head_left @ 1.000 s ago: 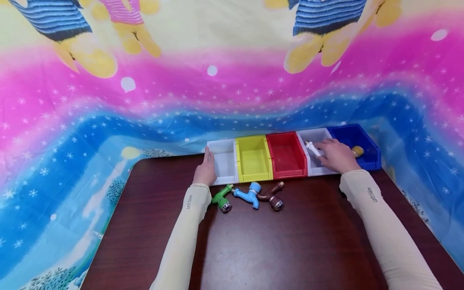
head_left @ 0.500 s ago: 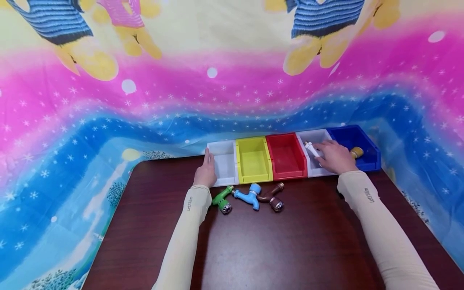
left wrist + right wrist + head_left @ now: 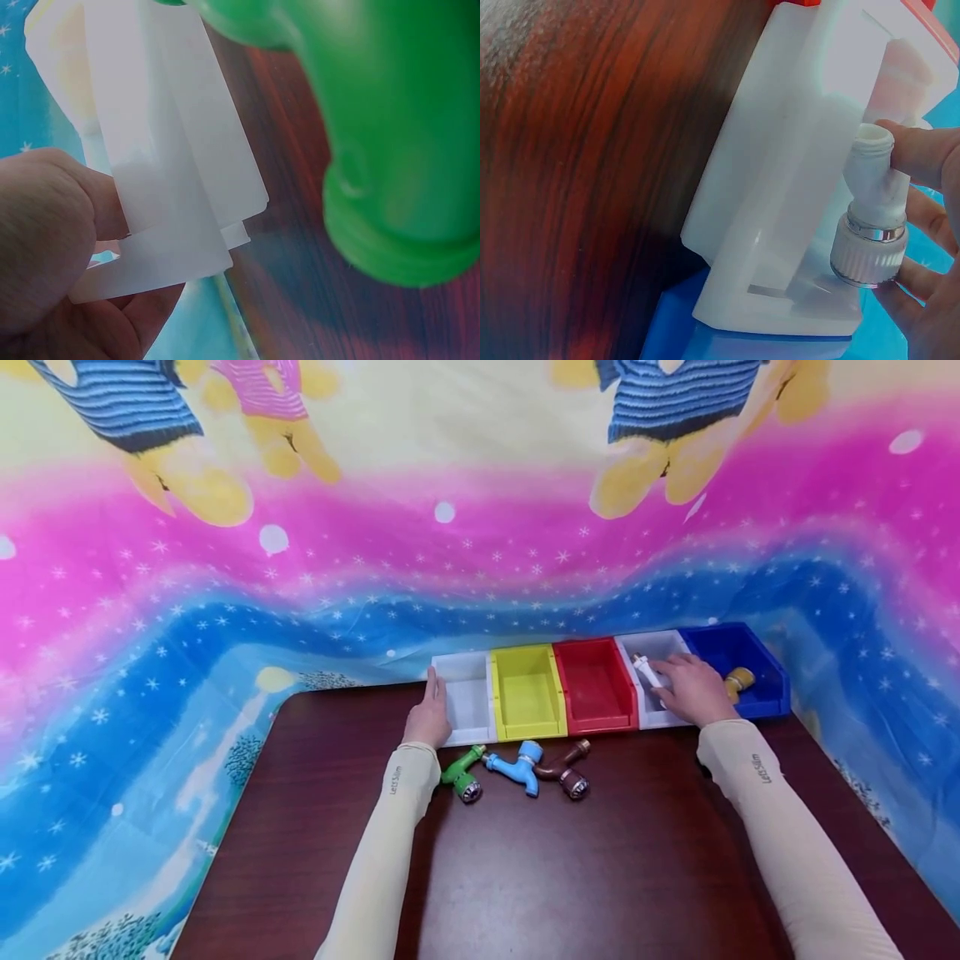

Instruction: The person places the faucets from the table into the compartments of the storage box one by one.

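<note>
My left hand (image 3: 428, 720) is at the left end of the bin row. It grips the side wall of the left white bin (image 3: 176, 251), thumb inside and fingers outside. Over the other white bin (image 3: 780, 172), my right hand (image 3: 693, 688) holds a white tap (image 3: 877, 187) between thumb and fingers. Its threaded end points up and left in the head view, and the ribbed knob shows in the right wrist view. In front of the bins lie a green tap (image 3: 462, 768), a light blue tap (image 3: 516, 768) and a brown tap (image 3: 561, 768).
Between the white bins stand a yellow bin (image 3: 528, 693) and a red bin (image 3: 596, 685). A blue bin (image 3: 776, 685) at the right end holds a yellow-brown tap (image 3: 738, 681). Behind the dark wooden table (image 3: 570, 877) hangs a printed curtain (image 3: 510, 543).
My right wrist has shifted slightly left, showing more of the yellow-brown tap. The white tap stays in that hand, and my left hand keeps its place on the bin.
</note>
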### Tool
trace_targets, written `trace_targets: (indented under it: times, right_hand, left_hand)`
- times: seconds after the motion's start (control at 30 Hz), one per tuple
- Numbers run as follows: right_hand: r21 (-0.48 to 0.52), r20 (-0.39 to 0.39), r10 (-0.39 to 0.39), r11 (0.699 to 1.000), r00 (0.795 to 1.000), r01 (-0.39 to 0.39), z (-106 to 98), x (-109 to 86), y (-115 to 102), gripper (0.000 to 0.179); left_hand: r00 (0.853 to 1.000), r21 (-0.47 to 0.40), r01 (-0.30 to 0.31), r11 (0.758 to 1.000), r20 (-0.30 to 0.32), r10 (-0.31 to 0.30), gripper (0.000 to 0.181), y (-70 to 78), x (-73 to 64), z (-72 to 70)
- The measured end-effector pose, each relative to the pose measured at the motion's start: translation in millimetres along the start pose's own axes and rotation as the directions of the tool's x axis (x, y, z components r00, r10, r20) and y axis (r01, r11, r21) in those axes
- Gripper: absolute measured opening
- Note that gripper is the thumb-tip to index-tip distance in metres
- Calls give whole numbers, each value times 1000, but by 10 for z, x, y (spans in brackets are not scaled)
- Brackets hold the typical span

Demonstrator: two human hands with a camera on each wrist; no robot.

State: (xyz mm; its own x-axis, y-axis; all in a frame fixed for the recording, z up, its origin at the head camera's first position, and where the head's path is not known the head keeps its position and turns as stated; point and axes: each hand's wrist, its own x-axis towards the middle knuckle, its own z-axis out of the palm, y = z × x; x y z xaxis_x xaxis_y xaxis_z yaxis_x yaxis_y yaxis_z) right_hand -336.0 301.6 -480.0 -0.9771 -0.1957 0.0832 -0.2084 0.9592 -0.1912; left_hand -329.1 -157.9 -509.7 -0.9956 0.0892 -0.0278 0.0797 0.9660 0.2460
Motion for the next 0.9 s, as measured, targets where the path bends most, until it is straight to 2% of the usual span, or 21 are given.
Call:
trace_targets:
  times: [0.3, 0.57, 0.9]
  right_hand:
    - [13, -59, -9, 1000, 998, 10, 114, -31, 44, 59]
    - [3, -65, 13, 1000, 998, -13, 162, 22, 10, 58]
    - [-25, -75, -6, 1000, 997, 4, 195, 39, -5, 58]
  left_hand:
    - [1000, 10, 0, 1000, 2, 0, 83, 9, 15, 44]
    - [1000, 16, 0, 1000, 5, 0, 82, 10, 14, 13]
    - [1000, 9, 2, 1000, 1, -2, 82, 20, -16, -27]
